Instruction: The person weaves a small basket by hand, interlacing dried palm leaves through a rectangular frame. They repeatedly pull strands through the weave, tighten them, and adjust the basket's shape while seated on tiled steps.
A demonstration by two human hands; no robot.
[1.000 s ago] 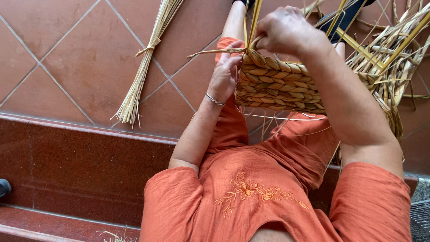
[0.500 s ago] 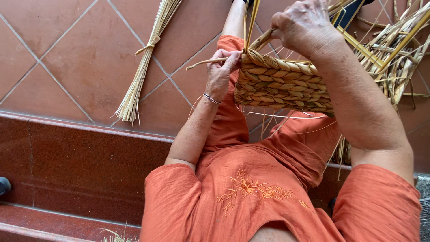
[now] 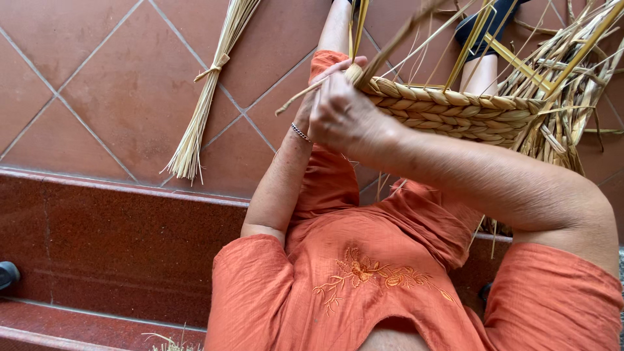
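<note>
A half-woven straw basket [image 3: 455, 110] rests on my lap, its plaited rim facing me and loose stalks [image 3: 572, 71] fanning out to the right. My right hand [image 3: 348, 117] lies across the basket's left end, fingers closed on a straw strand [image 3: 302, 99] that sticks out to the left. My left hand [image 3: 311, 107] is mostly hidden behind the right one; only its wrist with a thin bracelet shows, pressed against the basket's left edge. Whether it grips anything cannot be seen. I wear an orange embroidered top.
A tied bundle of pale straw [image 3: 201, 97] lies on the terracotta floor tiles [image 3: 110, 84] to the left. A dark red step [image 3: 97, 234] runs along below. A dark rounded object [image 3: 8, 273] sits at the far left edge.
My right hand has come down from the upper right of the basket to its left end, over my left hand, and now holds the strand there.
</note>
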